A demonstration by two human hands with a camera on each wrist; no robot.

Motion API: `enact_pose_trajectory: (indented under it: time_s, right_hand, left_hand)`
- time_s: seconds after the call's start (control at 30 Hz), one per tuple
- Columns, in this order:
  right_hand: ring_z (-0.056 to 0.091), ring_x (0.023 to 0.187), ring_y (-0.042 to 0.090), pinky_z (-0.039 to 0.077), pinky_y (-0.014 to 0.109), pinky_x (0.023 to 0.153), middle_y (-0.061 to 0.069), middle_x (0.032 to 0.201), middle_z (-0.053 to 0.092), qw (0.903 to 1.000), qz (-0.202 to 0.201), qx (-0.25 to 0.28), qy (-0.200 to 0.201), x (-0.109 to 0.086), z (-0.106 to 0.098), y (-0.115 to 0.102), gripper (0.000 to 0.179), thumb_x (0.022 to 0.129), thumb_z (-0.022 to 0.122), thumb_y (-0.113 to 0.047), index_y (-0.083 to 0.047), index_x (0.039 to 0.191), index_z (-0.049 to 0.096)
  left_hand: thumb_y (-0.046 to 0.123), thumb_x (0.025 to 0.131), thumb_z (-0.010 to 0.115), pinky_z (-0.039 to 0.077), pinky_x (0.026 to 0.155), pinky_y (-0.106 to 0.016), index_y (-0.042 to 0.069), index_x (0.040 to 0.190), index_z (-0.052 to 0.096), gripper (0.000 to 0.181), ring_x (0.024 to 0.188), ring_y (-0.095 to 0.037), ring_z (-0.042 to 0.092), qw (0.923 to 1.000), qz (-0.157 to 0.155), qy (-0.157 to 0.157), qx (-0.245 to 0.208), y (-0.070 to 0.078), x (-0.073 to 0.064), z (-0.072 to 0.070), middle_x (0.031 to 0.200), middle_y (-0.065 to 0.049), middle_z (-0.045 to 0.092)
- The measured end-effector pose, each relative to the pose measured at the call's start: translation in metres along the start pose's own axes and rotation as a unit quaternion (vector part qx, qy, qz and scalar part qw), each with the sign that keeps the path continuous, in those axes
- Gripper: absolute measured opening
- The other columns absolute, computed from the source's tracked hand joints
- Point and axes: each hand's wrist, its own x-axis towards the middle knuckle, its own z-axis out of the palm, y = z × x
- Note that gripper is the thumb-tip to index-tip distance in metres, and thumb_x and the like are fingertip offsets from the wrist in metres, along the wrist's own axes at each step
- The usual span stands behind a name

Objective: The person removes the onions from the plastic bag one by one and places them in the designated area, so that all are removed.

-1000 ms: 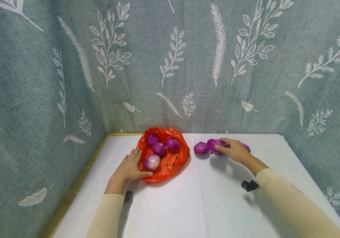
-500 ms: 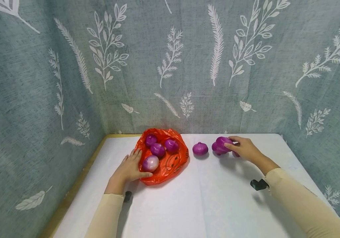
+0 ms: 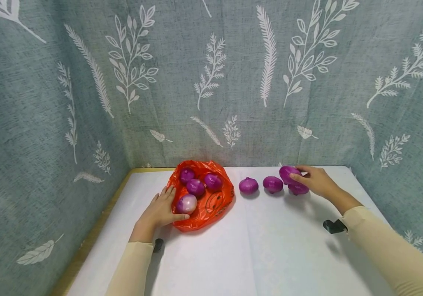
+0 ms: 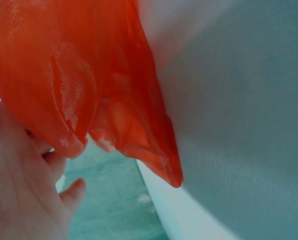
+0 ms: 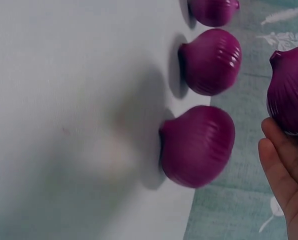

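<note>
My right hand (image 3: 319,181) holds a purple onion (image 3: 288,174) between thumb and fingers, raised above the table. Three more purple onions stand in a row below it: a left one (image 3: 248,186), a middle one (image 3: 273,184) and a right one (image 3: 298,188), which the held onion partly overlaps in the head view. On the left lies an open red plastic bag (image 3: 220,207) with several onions inside, among them a paler, whitish onion (image 3: 187,204). My left hand (image 3: 159,209) rests against the bag's left side, fingers straight and thumb spread along the front rim.
The white table (image 3: 211,263) ends at a patterned grey-green curtain (image 3: 241,82), which also hangs along both sides. A strip of wooden edge (image 3: 96,230) shows at the table's left. A small black device (image 3: 334,226) sits under the right sleeve.
My right hand has carried the held onion to the right, from near the left onion to over the right one. The left hand stays at the bag.
</note>
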Motion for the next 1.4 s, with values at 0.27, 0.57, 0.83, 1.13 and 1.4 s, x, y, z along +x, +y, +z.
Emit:
enact_pose_trajectory:
  time_s: [0.27,0.57,0.83,1.13,1.4]
  right_hand:
    - [0.056,0.114,0.043,0.050,0.055,0.087,0.028,0.130,0.055,0.9996,-0.011,-0.024,0.004,-0.004,-0.011,0.002,0.079,0.094,0.053,-0.058,0.005,0.142,0.044]
    - [0.057,0.112,0.043,0.050,0.056,0.088,0.029,0.130,0.054,0.9992,-0.008,-0.038,0.004,-0.009,-0.021,0.010,0.080,0.094,0.051,-0.060,0.005,0.141,0.045]
    - [0.059,0.108,0.042,0.049,0.055,0.086,0.028,0.124,0.059,0.9987,-0.018,-0.045,0.014,-0.012,-0.028,0.020,0.071,0.097,0.051,-0.054,0.004,0.138,0.049]
    - [0.060,0.107,0.044,0.051,0.055,0.083,0.030,0.125,0.058,0.9983,-0.015,-0.055,0.013,-0.015,-0.035,0.030,0.072,0.097,0.051,-0.054,0.006,0.138,0.048]
    - [0.058,0.109,0.048,0.051,0.058,0.083,0.034,0.127,0.054,0.9982,-0.014,-0.051,0.027,-0.018,-0.041,0.036,0.070,0.097,0.052,-0.050,0.005,0.140,0.044]
  left_hand:
    - [0.081,0.067,0.062,0.008,0.115,-0.056,-0.002,0.152,0.024,0.125,0.145,-0.040,0.011,1.0000,-0.002,0.000,0.002,-0.002,-0.002,0.002,0.157,-0.021,0.021]
    - [0.078,0.069,0.064,0.009,0.115,-0.056,-0.002,0.152,0.023,0.122,0.145,-0.040,0.011,1.0000,-0.007,-0.004,0.004,-0.002,-0.003,0.000,0.158,-0.021,0.020]
    - [0.078,0.069,0.064,0.010,0.114,-0.057,-0.001,0.153,0.023,0.123,0.145,-0.040,0.010,0.9999,-0.015,-0.008,0.001,-0.002,-0.004,0.000,0.158,-0.021,0.019]
    - [0.078,0.068,0.064,0.011,0.114,-0.057,-0.002,0.152,0.024,0.122,0.145,-0.040,0.012,0.9999,-0.011,-0.003,-0.003,0.000,-0.007,-0.001,0.157,-0.022,0.020]
    - [0.079,0.068,0.063,0.010,0.115,-0.056,-0.001,0.153,0.023,0.123,0.145,-0.040,0.011,0.9999,-0.013,-0.006,-0.003,-0.002,-0.006,0.001,0.158,-0.021,0.020]
